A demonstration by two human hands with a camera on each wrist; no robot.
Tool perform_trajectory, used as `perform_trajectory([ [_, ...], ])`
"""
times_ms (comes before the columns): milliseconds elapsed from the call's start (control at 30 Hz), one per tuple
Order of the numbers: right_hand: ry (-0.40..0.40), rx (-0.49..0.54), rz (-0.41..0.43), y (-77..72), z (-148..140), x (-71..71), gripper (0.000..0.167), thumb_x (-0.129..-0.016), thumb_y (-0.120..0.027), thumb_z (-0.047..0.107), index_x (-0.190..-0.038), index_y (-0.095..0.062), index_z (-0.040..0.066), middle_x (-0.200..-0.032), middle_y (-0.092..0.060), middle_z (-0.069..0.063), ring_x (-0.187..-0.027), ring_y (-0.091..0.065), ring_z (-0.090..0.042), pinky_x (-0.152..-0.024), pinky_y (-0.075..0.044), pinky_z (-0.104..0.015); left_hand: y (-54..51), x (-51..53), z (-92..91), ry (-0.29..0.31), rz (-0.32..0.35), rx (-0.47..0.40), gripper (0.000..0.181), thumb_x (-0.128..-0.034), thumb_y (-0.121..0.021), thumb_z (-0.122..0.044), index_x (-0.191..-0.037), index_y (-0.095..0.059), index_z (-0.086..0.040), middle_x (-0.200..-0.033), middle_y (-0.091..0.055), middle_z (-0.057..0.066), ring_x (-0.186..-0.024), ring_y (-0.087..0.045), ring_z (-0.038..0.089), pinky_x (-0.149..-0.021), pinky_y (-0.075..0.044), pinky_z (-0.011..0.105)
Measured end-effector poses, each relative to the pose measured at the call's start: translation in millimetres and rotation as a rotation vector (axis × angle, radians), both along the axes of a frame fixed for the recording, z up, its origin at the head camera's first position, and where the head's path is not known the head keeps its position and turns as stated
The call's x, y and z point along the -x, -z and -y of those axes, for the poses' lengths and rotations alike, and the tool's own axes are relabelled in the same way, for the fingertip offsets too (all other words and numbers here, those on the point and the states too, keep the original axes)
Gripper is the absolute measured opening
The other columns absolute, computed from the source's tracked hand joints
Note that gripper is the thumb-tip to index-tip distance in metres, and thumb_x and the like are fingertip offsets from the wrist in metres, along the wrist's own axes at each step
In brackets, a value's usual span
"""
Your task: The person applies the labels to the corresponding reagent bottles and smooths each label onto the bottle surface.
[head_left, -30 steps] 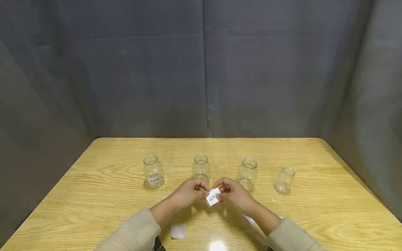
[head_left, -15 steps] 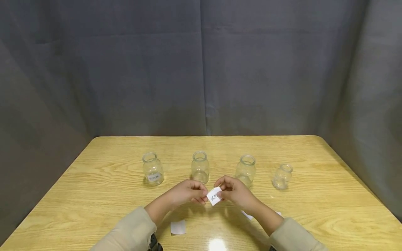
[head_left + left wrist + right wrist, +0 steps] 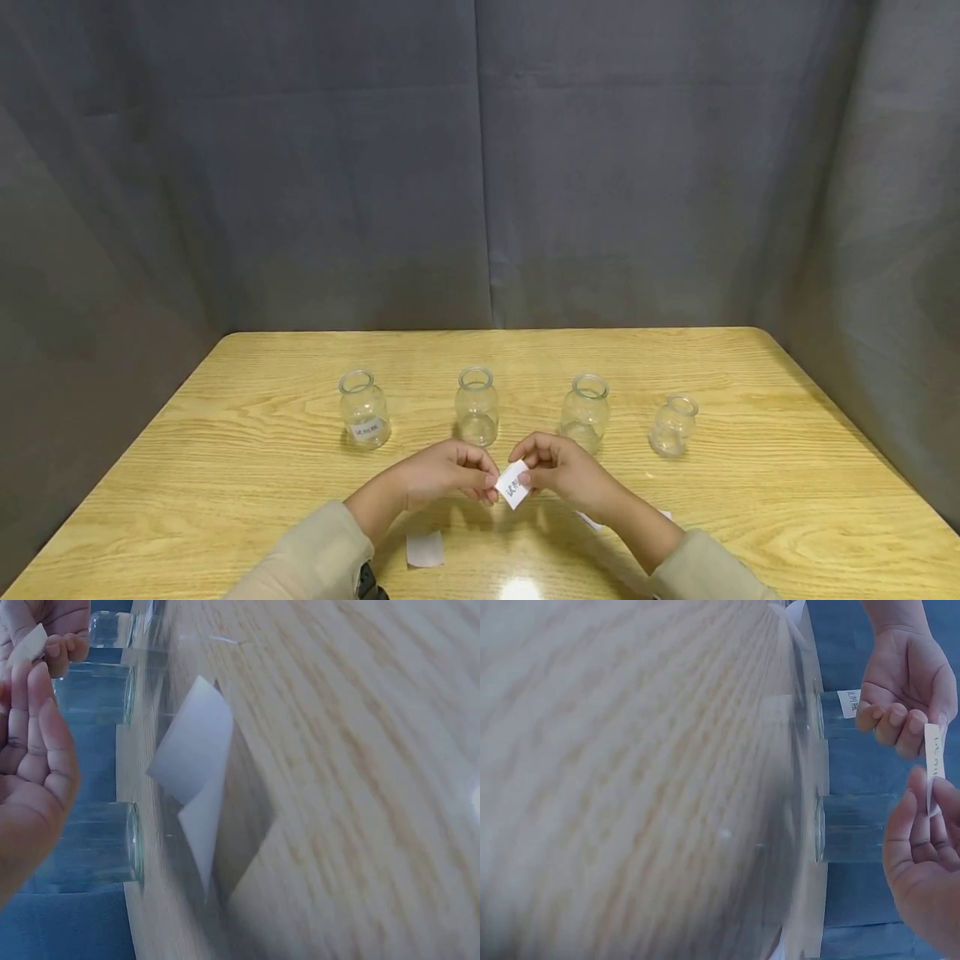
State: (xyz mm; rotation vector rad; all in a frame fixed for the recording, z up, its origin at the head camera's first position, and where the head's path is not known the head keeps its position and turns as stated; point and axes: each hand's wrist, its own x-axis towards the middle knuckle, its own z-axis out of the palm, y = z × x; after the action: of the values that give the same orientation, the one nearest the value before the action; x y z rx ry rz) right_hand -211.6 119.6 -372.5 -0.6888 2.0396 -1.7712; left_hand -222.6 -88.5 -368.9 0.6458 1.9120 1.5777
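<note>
Between both hands is a small white paper label (image 3: 513, 485) with handwritten characters, tilted above the table. My right hand (image 3: 566, 475) pinches its right side between thumb and fingers. The thumb and fingertips of my left hand (image 3: 450, 473) pinch the left corner of the label. In the right wrist view, the label (image 3: 931, 761) appears nearly edge-on between the two hands. Behind the hands stand two glass jars, one in the middle (image 3: 477, 408) and one right of it (image 3: 585, 412). Further left, another glass jar (image 3: 364, 408) bears a similar label (image 3: 366, 429).
A smaller glass jar (image 3: 673, 425) stands at the right. One white paper piece (image 3: 425, 550) lies near the left forearm, with a curled-up edge in the left wrist view. More white paper (image 3: 588, 521) is partly hidden under the right forearm. Grey cloth (image 3: 480, 167) hangs behind the table.
My left fingers have shifted slightly along the label's left edge, and the label has tilted a little. The right hand keeps its pinch. The head view has shifted slightly.
</note>
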Motion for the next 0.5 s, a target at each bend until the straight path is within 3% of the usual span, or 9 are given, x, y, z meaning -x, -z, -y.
perform_trajectory([
  [500,0.015,0.034,0.049,4.4,-1.1,2.9,0.025,-0.08,-0.054,-0.001,-0.1,-0.046,-0.012,-0.081,-0.052,-0.008,-0.074,-0.051,-0.017,-0.07,-0.047,-0.035,8.0,4.9,-0.8,0.004,0.017,-0.077,0.023,-0.0794,-0.056,-0.004,-0.09,-0.053,0.016,-0.073,-0.06,0.001,-0.069,-0.057,0.013,-0.068,-0.045,0.03],
])
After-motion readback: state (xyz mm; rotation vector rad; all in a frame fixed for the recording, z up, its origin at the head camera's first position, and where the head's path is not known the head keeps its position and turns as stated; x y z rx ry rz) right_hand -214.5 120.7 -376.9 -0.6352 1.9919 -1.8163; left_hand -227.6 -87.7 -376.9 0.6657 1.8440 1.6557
